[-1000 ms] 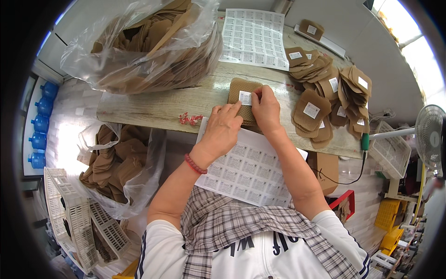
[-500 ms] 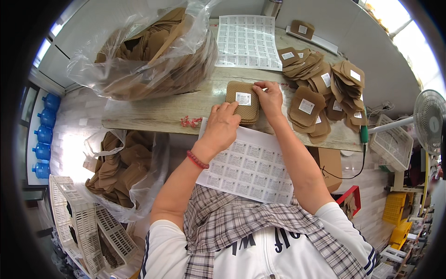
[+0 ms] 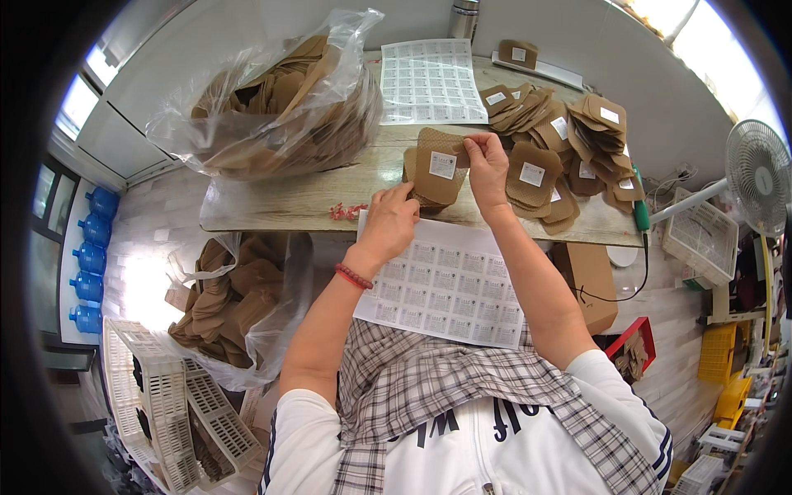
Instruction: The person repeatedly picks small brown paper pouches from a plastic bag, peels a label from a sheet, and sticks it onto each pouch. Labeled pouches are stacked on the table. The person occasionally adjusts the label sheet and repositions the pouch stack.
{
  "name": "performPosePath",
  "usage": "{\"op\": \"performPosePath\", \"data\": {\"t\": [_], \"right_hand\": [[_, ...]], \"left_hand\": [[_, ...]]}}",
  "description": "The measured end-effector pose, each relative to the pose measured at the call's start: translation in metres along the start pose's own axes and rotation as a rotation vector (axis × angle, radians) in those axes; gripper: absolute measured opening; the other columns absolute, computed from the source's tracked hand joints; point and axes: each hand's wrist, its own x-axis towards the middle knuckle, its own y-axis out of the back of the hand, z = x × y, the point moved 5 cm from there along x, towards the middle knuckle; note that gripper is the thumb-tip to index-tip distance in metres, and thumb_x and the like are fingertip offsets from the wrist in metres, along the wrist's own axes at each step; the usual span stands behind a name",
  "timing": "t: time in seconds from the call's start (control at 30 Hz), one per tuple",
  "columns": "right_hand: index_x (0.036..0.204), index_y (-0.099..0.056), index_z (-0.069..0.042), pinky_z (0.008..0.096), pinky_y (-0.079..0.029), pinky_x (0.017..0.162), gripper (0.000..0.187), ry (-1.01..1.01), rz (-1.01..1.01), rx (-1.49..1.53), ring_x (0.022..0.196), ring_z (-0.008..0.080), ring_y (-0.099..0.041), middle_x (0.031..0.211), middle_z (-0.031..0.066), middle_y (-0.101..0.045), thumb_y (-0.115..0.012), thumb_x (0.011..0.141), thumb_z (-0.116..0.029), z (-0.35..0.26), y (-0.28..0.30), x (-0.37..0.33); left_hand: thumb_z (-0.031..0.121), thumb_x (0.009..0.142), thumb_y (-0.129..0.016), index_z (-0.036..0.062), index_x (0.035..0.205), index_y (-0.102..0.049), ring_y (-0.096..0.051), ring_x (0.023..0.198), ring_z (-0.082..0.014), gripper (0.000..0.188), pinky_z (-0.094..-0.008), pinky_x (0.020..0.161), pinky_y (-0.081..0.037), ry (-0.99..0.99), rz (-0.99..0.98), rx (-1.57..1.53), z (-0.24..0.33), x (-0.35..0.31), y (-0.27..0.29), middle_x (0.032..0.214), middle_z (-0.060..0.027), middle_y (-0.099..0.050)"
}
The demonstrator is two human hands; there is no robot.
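My right hand (image 3: 488,169) pinches the upper right corner of a brown textured pad (image 3: 439,142), a rounded rectangle with a white label on it. That pad is lifted and tilted above a stack of similar pads (image 3: 410,163). My left hand (image 3: 389,221) lies at the stack's lower left edge, fingers extended and fingertips touching it. A sheet of printed labels (image 3: 445,285) slopes from the table edge over my lap, below both hands. To the right of my right hand sits a pile of labelled brown pads (image 3: 528,157).
A clear plastic bag (image 3: 247,140) full of brown pads stands on the table (image 3: 280,202) at left; another bag (image 3: 264,346) sits below. A second label sheet (image 3: 429,82), a steel flask (image 3: 464,18) and a green-handled tool (image 3: 641,210) are about. A fan (image 3: 755,177) stands right.
The labelled pad has come up off the stack, its corner in my right hand. My left hand has slid off its top to the stack's lower left edge. The view has shifted slightly.
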Motion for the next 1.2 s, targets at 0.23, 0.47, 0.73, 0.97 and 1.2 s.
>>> {"op": "performPosePath", "data": {"t": [0.23, 0.47, 0.73, 0.97, 1.2], "right_hand": [[0.098, -0.066, -0.002, 0.0215, -0.047, 0.065, 0.009, -0.220, -0.103, 0.141, 0.075, 0.0053, -0.057, 0.085, -0.0004, -0.065, -0.065, 0.094, -0.011, -0.018, 0.056, 0.031], [0.099, -0.066, -0.002, 0.0208, -0.048, 0.071, 0.011, -0.278, -0.194, 0.211, 0.080, 0.0058, -0.059, 0.087, -0.0006, -0.065, -0.066, 0.094, -0.012, -0.034, 0.099, 0.035], [0.101, -0.066, -0.005, 0.0192, -0.047, 0.068, 0.011, -0.274, -0.192, 0.251, 0.078, 0.0043, -0.058, 0.089, -0.0021, -0.065, -0.065, 0.095, -0.015, -0.020, 0.129, 0.026], [0.104, -0.065, -0.003, 0.0219, -0.049, 0.074, 0.012, -0.218, -0.172, 0.130, 0.082, 0.0055, -0.058, 0.090, -0.0021, -0.064, -0.064, 0.096, -0.011, -0.018, 0.144, 0.029], [0.109, -0.068, -0.008, 0.0365, -0.051, 0.081, 0.020, 0.239, 0.274, -0.807, 0.091, 0.0268, -0.063, 0.097, 0.0084, -0.067, -0.066, 0.089, -0.010, -0.052, 0.179, 0.021]], "left_hand": [[0.010, 0.085, -0.060, 0.0015, 0.082, -0.065, -0.061, 0.099, -0.0309, 0.011, -0.0448, 0.090, -0.042, 0.106, -0.055, -0.063, 0.011, 0.001, 0.014, 0.102, -0.0138, -0.066], [0.016, 0.088, -0.060, 0.0029, 0.090, -0.069, -0.065, 0.083, -0.0337, 0.016, -0.0421, 0.073, -0.050, 0.263, -0.129, -0.164, 0.008, -0.002, 0.002, 0.085, -0.0147, -0.068], [0.016, 0.087, -0.061, 0.0044, 0.090, -0.070, -0.063, 0.090, -0.0343, 0.015, -0.0438, 0.078, -0.050, 0.279, -0.157, -0.172, 0.003, -0.010, -0.003, 0.091, -0.0141, -0.068], [0.012, 0.082, -0.066, 0.0029, 0.092, -0.070, -0.062, 0.097, -0.0328, 0.014, -0.0442, 0.086, -0.046, 0.211, -0.138, -0.074, 0.011, -0.005, 0.006, 0.095, -0.0130, -0.068], [0.010, 0.079, -0.069, 0.0040, 0.090, -0.069, -0.061, 0.096, -0.0321, 0.013, -0.0441, 0.087, -0.045, 0.270, -0.157, -0.019, -0.007, -0.011, 0.005, 0.094, -0.0125, -0.068]]}}
